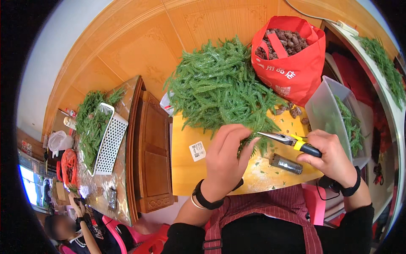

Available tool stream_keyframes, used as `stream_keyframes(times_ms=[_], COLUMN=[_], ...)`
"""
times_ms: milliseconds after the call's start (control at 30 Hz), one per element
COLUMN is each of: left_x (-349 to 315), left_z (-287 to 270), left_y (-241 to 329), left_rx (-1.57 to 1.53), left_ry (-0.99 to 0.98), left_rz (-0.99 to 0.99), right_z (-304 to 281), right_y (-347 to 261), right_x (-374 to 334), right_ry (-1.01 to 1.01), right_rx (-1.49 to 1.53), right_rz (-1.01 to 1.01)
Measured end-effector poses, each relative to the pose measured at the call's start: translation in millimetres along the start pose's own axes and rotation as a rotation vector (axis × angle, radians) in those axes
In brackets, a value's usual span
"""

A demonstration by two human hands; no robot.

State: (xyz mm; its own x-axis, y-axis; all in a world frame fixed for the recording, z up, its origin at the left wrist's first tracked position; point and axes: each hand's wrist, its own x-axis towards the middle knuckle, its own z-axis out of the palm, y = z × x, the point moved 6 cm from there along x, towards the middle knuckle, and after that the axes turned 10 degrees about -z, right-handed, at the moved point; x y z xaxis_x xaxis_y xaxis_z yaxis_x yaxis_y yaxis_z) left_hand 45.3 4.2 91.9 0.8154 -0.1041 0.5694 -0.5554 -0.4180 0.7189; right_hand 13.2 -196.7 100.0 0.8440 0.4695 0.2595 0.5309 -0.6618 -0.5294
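Note:
My left hand is closed around a green artificial pine sprig, its fingers hiding much of the stem. In my right hand is a pair of needle-nose pliers with black and yellow handles. The pliers' tip points left, close beside the sprig at my left fingertips; whether it touches cannot be made out. Just beyond my hands lies a big heap of green sprigs. A dark cylinder in shiny wrap rests on the yellow tabletop below the pliers.
A red bag full of pine cones stands at the back right, with several loose cones before it. Right of the table is a clear plastic bin holding greenery. Leftward, a second table carries a white basket; another person sits there.

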Motion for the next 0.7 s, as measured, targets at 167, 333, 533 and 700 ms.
stream_keyframes(times_ms=[167, 333, 533, 700], left_x=[0.4, -7.6, -11.2, -8.4], left_z=[0.7, 13.4, 19.3, 21.0], left_y=[-14.0, -44.4, -42.8, -41.3], left_rx=[-0.121, -0.533, -0.751, -0.713], left_ry=[-0.085, -0.292, -0.396, -0.404], left_rz=[-0.143, -0.544, -0.647, -0.611], right_z=[2.3, 4.7, 5.7, 5.8], right_y=[9.8, 13.2, 13.2, 15.1], right_x=[-3.5, -6.8, -5.1, -4.4], right_ry=[-0.045, 0.014, 0.022, 0.020], right_rx=[0.085, 0.150, 0.176, 0.153], right_rz=[0.026, -0.041, -0.096, -0.023])
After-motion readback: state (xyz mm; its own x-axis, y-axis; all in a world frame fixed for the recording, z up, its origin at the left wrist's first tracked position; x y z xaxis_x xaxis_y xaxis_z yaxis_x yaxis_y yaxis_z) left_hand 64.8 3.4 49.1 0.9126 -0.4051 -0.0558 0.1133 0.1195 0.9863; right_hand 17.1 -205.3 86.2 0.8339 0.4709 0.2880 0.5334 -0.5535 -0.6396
